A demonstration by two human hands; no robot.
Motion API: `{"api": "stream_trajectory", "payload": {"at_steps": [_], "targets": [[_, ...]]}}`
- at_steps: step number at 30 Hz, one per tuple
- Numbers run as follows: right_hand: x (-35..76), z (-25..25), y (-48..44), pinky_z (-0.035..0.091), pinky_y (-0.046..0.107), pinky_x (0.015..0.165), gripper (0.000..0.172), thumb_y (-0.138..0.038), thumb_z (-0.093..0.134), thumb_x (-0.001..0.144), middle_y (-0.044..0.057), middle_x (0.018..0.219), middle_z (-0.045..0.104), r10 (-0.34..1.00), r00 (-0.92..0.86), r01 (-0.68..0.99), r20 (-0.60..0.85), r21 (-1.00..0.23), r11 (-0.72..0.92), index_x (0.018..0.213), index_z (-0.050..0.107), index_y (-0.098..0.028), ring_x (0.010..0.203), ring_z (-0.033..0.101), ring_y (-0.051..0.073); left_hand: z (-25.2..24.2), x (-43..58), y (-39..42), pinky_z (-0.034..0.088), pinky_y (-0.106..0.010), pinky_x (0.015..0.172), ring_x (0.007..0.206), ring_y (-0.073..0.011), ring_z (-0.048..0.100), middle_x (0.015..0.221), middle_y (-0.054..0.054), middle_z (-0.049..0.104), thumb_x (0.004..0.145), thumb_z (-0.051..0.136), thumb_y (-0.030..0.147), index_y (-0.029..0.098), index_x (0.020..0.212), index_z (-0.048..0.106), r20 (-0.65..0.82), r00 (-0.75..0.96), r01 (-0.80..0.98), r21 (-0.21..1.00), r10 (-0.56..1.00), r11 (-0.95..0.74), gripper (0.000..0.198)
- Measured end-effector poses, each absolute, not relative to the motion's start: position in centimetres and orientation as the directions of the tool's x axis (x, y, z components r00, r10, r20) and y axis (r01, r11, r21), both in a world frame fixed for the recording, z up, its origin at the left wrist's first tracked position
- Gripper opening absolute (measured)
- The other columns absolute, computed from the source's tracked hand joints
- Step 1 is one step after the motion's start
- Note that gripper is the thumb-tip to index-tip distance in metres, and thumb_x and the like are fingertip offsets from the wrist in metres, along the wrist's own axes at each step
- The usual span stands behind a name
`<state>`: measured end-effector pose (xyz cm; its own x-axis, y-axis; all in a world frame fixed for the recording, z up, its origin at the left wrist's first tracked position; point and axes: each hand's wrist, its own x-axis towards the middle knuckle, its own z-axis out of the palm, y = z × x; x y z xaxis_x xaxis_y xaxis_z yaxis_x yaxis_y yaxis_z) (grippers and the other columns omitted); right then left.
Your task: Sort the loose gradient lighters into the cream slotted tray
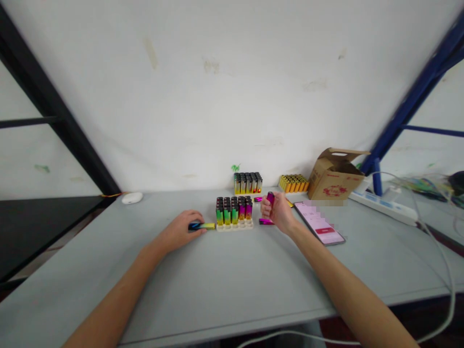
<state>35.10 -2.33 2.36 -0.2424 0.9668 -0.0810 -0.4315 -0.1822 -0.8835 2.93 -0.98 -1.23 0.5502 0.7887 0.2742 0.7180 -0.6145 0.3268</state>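
My left hand (179,229) rests low on the table, fingers and thumb closed around a lighter (208,225) that lies sideways, dark at one end and yellow at the other. Between my hands stands a pale tray (235,227) with rows of upright lighters (227,216), green-yellow on the left and purple-orange on the right. The tray's front row of holes holds no lighters. To its right, my right hand (277,212) grips an upright purple lighter (270,197). A magenta lighter (266,222) lies under that hand, and another magenta lighter (257,199) lies behind the tray's right side.
Against the wall stand a second block of lighters (248,182) and a yellow-orange block (294,183). An open cardboard box (335,181), a phone (321,224) and a white power strip (386,208) are on the right. A white case (132,198) lies back left.
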Motion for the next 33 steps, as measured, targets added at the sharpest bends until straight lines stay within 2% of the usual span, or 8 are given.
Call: {"api": "stream_trajectory", "payload": {"at_steps": [13, 19, 23, 28, 31, 33], "targets": [[33.6, 3.4, -3.8, 0.02, 0.02, 0.041, 0.022, -0.032, 0.028, 0.081, -0.006, 0.054, 0.022, 0.95, -0.282, -0.434, -0.133, -0.865, -0.25, 0.063, 0.032, -0.022, 0.044, 0.019, 0.01, -0.8, 3.6, -1.4, 0.046, -0.038, 0.09, 0.094, -0.0234, 0.06, 0.099, -0.007, 0.066, 0.08, 0.058, 0.041, 0.021, 0.086, 0.064, 0.26, 0.543, 0.72, 0.345, 0.799, -0.602, 0.022], [33.2, 3.1, -4.2, 0.021, 0.02, 0.042, 0.022, -0.035, 0.033, 0.08, -0.006, 0.053, 0.022, 0.933, -0.359, -0.439, -0.024, -0.878, -0.191, 0.062, 0.035, -0.021, 0.045, 0.02, 0.01, -0.7, 3.5, -1.7, 0.046, -0.038, 0.091, 0.096, -0.0236, 0.059, 0.101, -0.008, 0.065, 0.081, 0.057, 0.04, 0.02, 0.087, 0.064, 0.268, 0.536, 0.723, 0.344, 0.8, -0.599, 0.021], [33.4, 2.8, -4.3, 0.021, 0.02, 0.043, 0.028, -0.043, 0.037, 0.078, -0.007, 0.053, 0.023, 0.913, -0.408, -0.436, 0.019, -0.882, -0.177, 0.062, 0.036, -0.021, 0.045, 0.02, 0.009, -0.9, 3.2, -1.5, 0.045, -0.038, 0.092, 0.099, -0.0234, 0.059, 0.103, -0.007, 0.065, 0.082, 0.058, 0.042, 0.021, 0.088, 0.063, 0.27, 0.548, 0.719, 0.333, 0.792, -0.61, 0.022], [33.5, 3.4, -4.7, 0.023, 0.021, 0.042, 0.039, -0.059, 0.041, 0.077, -0.006, 0.054, 0.035, 0.893, -0.439, -0.432, 0.1, -0.895, -0.112, 0.072, 0.044, -0.02, 0.044, 0.029, 0.009, -1.1, 3.0, -1.3, 0.045, -0.038, 0.092, 0.098, -0.0231, 0.059, 0.102, -0.007, 0.065, 0.082, 0.056, 0.043, 0.021, 0.089, 0.063, 0.271, 0.548, 0.723, 0.321, 0.791, -0.612, 0.025], [33.6, 3.8, -4.9, 0.024, 0.021, 0.039, 0.036, -0.056, 0.044, 0.078, -0.003, 0.06, 0.046, 0.903, -0.407, -0.413, 0.138, -0.909, -0.048, 0.081, 0.046, -0.021, 0.044, 0.036, 0.01, -1.2, 2.8, -1.2, 0.045, -0.038, 0.093, 0.099, -0.0232, 0.059, 0.104, -0.007, 0.065, 0.082, 0.057, 0.046, 0.021, 0.089, 0.064, 0.287, 0.544, 0.72, 0.323, 0.788, -0.615, 0.027], [33.8, 3.9, -5.0, 0.026, 0.021, 0.039, 0.029, -0.05, 0.047, 0.08, -0.003, 0.064, 0.05, 0.919, -0.376, -0.338, 0.12, -0.941, -0.015, 0.081, 0.046, -0.021, 0.045, 0.04, 0.009, -1.2, 2.8, -1.1, 0.045, -0.038, 0.093, 0.099, -0.023, 0.059, 0.104, -0.007, 0.066, 0.081, 0.057, 0.047, 0.021, 0.088, 0.064, 0.286, 0.554, 0.71, 0.328, 0.782, -0.623, 0.027]]}}
